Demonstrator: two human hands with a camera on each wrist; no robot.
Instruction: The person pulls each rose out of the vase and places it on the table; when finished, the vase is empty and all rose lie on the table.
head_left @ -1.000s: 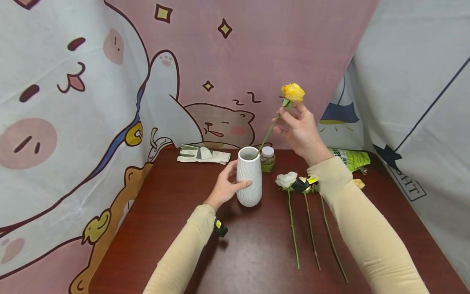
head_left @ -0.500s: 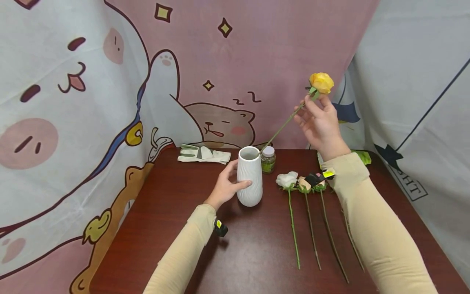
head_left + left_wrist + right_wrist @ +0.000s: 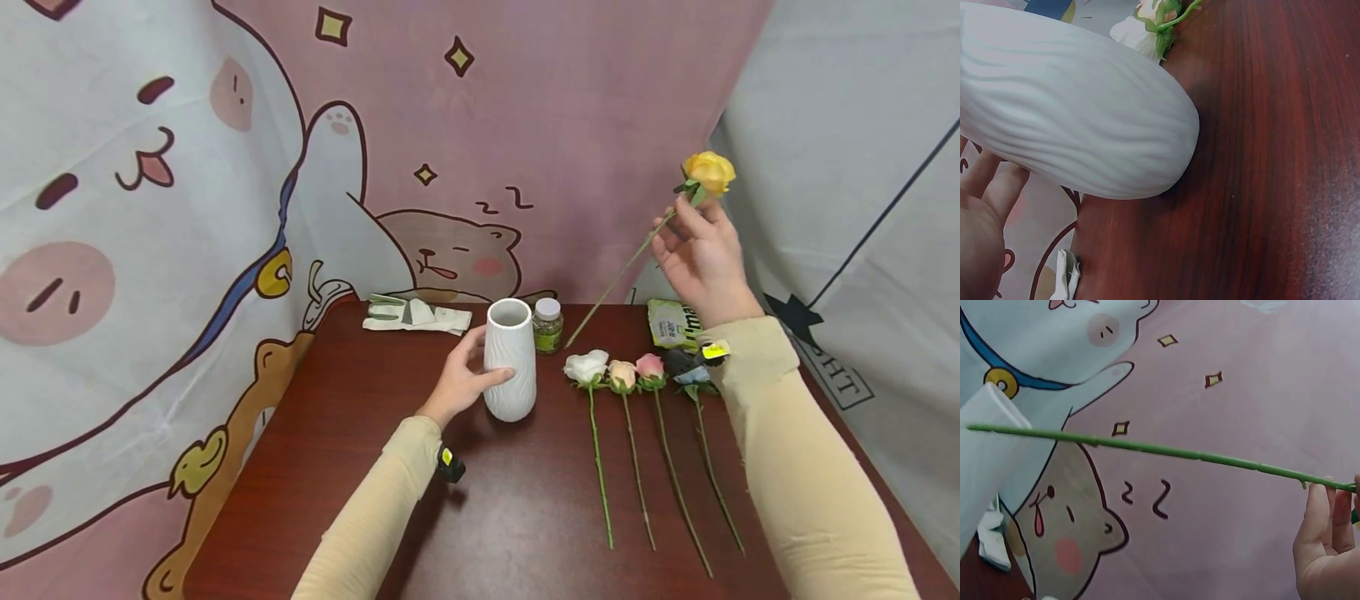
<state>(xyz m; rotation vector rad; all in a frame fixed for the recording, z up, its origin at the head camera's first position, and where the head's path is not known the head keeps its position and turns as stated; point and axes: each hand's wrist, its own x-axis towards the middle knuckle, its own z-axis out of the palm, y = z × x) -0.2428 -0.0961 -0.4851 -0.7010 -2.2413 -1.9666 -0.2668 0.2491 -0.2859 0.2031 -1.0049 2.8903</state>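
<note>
A white ribbed vase [image 3: 510,383] stands upright on the table, and my left hand [image 3: 463,379] grips its left side, thumb across the front. In the left wrist view the vase [image 3: 1085,106] fills the upper left beside the fingers of that hand [image 3: 985,212]. Up at the right, my right hand [image 3: 703,254] pinches a yellow rose [image 3: 709,173] by the stem just below its bloom. The rose's green stem slants down to the left, its lower end beside the jar. In the right wrist view the stem [image 3: 1166,450] crosses in front of the vase.
White [image 3: 587,367], peach [image 3: 622,375], pink [image 3: 650,367] and blue [image 3: 693,375] roses lie in a row right of the vase, stems toward me. Behind stand a lidded jar [image 3: 547,327] and a green packet [image 3: 672,323]. A glove [image 3: 416,316] lies back left.
My right hand has moved to the right with the yellow rose, and its stem end has come away from the vase's rim. My left hand and the vase have stayed still.
</note>
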